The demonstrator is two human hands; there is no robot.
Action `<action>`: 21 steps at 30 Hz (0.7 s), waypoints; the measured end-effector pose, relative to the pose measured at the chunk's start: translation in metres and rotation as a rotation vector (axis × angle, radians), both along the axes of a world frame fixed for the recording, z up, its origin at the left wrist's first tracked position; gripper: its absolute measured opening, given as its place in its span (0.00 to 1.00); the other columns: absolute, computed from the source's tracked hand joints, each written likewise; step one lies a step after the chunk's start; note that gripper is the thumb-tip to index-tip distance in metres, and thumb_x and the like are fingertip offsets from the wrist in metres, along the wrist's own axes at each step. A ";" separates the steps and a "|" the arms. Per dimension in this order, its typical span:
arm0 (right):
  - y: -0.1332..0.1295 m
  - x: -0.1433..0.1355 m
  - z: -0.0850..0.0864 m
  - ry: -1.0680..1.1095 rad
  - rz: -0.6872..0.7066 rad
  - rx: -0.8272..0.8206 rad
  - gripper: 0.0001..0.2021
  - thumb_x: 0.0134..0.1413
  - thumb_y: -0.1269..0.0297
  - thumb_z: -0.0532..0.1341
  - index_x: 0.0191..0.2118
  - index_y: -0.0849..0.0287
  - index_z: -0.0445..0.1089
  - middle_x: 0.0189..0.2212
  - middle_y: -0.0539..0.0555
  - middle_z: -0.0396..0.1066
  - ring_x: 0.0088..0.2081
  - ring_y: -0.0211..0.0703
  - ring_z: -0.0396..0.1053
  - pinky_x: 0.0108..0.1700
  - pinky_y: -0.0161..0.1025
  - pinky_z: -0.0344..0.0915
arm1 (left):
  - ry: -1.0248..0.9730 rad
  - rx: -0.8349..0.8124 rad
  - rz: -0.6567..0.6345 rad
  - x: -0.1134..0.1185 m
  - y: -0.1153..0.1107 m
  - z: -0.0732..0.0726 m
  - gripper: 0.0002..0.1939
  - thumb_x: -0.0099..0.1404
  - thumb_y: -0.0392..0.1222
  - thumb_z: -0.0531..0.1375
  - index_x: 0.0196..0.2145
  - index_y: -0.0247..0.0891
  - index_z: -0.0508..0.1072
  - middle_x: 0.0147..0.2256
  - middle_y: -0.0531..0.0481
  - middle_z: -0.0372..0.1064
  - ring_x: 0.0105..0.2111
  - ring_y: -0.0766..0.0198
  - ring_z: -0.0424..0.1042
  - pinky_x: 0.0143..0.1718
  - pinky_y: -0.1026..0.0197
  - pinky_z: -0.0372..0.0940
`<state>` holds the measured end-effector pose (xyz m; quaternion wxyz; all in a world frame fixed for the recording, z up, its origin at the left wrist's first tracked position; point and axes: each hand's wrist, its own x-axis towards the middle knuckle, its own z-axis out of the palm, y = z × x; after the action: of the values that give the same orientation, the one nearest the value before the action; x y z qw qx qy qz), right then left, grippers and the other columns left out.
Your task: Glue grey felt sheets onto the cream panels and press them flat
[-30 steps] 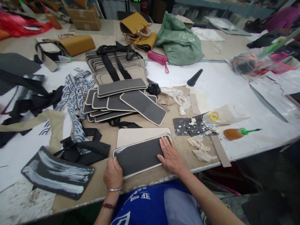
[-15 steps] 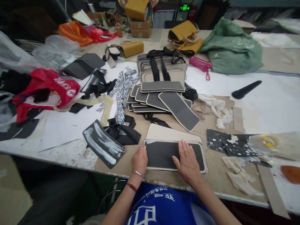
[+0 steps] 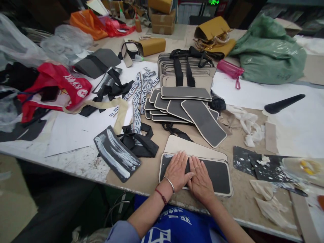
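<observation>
Both hands lie flat, side by side, on a dark rounded panel with a pale border (image 3: 220,175) near the table's front edge. My left hand (image 3: 177,170) covers its left-middle part, fingers stretched out. Beside it, my right hand (image 3: 201,179) rests on the middle, its fingers also extended, the thumbs close together. A beige panel (image 3: 194,146) shows from under the dark one, behind it. Farther back lies a loose pile of similar dark panels (image 3: 205,123), in front of a tied stack of beige-edged pieces (image 3: 201,81).
A glue-smeared dark sheet (image 3: 117,153) and black straps (image 3: 144,145) lie left. Spotted black sheets (image 3: 268,165) and a black tool (image 3: 285,104) are at right. Farther back are a red bag (image 3: 63,84), a green sack (image 3: 270,54) and yellow bags (image 3: 212,30).
My left hand has moved from the panel's left edge onto its surface, beside my right hand, and its fingers have spread flat. The whole view has shifted slightly.
</observation>
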<state>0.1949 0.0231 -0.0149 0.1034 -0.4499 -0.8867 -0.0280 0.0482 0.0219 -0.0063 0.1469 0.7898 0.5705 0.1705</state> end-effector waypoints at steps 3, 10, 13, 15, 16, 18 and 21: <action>0.001 -0.002 -0.001 -0.010 -0.005 0.001 0.34 0.56 0.61 0.48 0.63 0.69 0.32 0.61 0.65 0.41 0.61 0.54 0.41 0.58 0.53 0.48 | 0.016 -0.014 0.098 -0.005 0.002 -0.005 0.36 0.63 0.56 0.45 0.59 0.26 0.46 0.61 0.36 0.41 0.61 0.55 0.38 0.60 0.50 0.47; 0.003 -0.003 0.001 -0.036 -0.012 -0.019 0.34 0.56 0.56 0.50 0.62 0.69 0.35 0.61 0.65 0.42 0.61 0.54 0.41 0.58 0.53 0.48 | 0.055 -0.009 0.260 -0.020 -0.006 -0.006 0.35 0.63 0.49 0.49 0.60 0.26 0.43 0.60 0.35 0.42 0.61 0.54 0.38 0.58 0.46 0.50; 0.003 -0.003 0.002 -0.032 -0.002 -0.009 0.34 0.56 0.57 0.50 0.62 0.69 0.36 0.61 0.65 0.42 0.61 0.54 0.41 0.58 0.53 0.48 | 0.071 0.022 0.276 -0.025 -0.009 -0.008 0.36 0.62 0.50 0.50 0.60 0.27 0.42 0.60 0.35 0.43 0.61 0.54 0.38 0.58 0.46 0.51; 0.003 -0.003 0.001 -0.030 -0.002 0.000 0.34 0.56 0.57 0.50 0.62 0.70 0.36 0.61 0.65 0.42 0.61 0.54 0.41 0.58 0.52 0.47 | 0.104 0.040 0.282 -0.033 -0.014 -0.009 0.36 0.61 0.50 0.51 0.60 0.28 0.43 0.60 0.36 0.44 0.61 0.54 0.38 0.58 0.45 0.51; 0.003 -0.003 0.001 -0.027 -0.003 0.004 0.34 0.56 0.57 0.50 0.62 0.70 0.36 0.61 0.65 0.42 0.61 0.53 0.41 0.58 0.52 0.47 | 0.124 0.051 0.288 -0.037 -0.017 -0.010 0.36 0.61 0.51 0.52 0.60 0.28 0.43 0.60 0.36 0.44 0.61 0.54 0.38 0.58 0.45 0.51; 0.003 -0.003 -0.002 -0.013 -0.003 0.018 0.35 0.56 0.56 0.50 0.62 0.70 0.36 0.61 0.66 0.43 0.61 0.53 0.42 0.58 0.52 0.47 | 0.169 0.072 0.308 -0.048 -0.023 -0.008 0.36 0.61 0.51 0.52 0.60 0.28 0.45 0.60 0.36 0.44 0.61 0.53 0.39 0.57 0.45 0.51; 0.002 -0.002 -0.006 0.029 -0.005 0.048 0.34 0.57 0.54 0.49 0.62 0.70 0.37 0.60 0.66 0.44 0.61 0.54 0.42 0.58 0.52 0.47 | 0.228 0.102 0.351 -0.064 -0.034 0.000 0.34 0.61 0.50 0.51 0.59 0.28 0.47 0.59 0.36 0.46 0.61 0.53 0.40 0.57 0.44 0.51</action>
<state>0.1927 0.0251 -0.0206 0.1269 -0.4500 -0.8829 -0.0430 -0.0155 -0.0123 -0.0060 0.0091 0.6989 0.7030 0.1315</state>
